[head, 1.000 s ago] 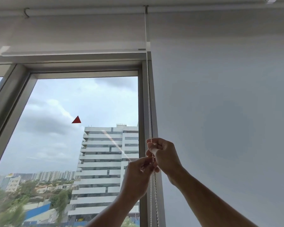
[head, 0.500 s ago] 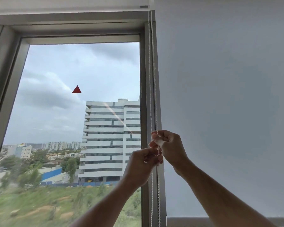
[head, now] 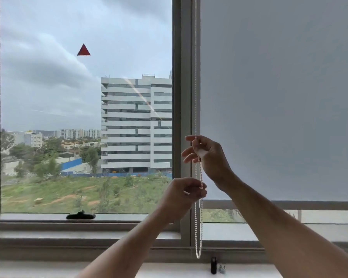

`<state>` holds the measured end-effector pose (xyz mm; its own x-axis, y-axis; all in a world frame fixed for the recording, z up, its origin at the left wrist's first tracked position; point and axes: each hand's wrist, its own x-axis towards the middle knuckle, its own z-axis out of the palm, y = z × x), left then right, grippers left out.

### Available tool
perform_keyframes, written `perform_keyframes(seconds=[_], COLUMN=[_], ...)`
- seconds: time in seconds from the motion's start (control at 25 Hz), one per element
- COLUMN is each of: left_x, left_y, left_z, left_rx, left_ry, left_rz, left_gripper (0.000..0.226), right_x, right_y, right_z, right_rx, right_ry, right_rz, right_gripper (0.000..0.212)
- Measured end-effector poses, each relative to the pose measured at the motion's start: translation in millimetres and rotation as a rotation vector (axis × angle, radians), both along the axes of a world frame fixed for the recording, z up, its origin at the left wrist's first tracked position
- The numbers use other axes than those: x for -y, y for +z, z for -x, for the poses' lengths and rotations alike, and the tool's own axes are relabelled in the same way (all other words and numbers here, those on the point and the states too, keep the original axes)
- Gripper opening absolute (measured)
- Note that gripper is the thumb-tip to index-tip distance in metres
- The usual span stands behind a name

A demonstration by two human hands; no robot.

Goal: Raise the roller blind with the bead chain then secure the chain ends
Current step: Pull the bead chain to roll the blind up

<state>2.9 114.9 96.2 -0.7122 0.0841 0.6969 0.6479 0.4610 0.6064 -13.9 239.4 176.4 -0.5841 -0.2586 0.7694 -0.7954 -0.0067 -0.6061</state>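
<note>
**Chain pull under way, blind low**

Window bay, head view: roller blind [head: 279,97] covers the right pane almost to the sill. Bead chain [head: 195,77] hangs along the frame. Right hand [head: 207,155] pinches it high, left hand [head: 184,194] pinches it lower. Judgement: pull one strand straight down, alternating hands. Versus earlier frames: hands were close together, now apart; chain's bottom loop visible.

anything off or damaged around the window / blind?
Nothing looks damaged. The right blind hangs level, its bottom bar straight. The bead chain hangs as an unbroken loop below the left hand and right hand. Only oddity: a small red triangle on the left pane.
</note>
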Motion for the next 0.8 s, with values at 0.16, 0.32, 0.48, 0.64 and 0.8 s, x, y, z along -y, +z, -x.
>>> perform_keyframes(seconds=[0.16,0.32,0.48,0.64,0.8], left_x=[-3,-7,-10,-15,-17], left_y=[-34,-66,-92,-123,-149], left_z=[1,-1,-3,-3,-6], left_rx=[0.064,0.152,0.206,0.268,0.294], left_ry=[0.02,0.004,0.002,0.001,0.039], left_rz=[0.017,0.028,0.016,0.031,0.054], left_gripper=[0.012,0.008,0.006,0.009,0.009], right_x=[-4,-6,-8,-14,-25], right_y=[-26,-58,-92,-130,-169], right_z=[7,14,19,23,28], right_rx=[0.041,0.091,0.19,0.27,0.295], right_ry=[0.006,0.015,0.032,0.053,0.047], right_rz=[0.001,-0.026,0.009,0.059,0.151], right_gripper=[0.024,0.024,0.024,0.022,0.019])
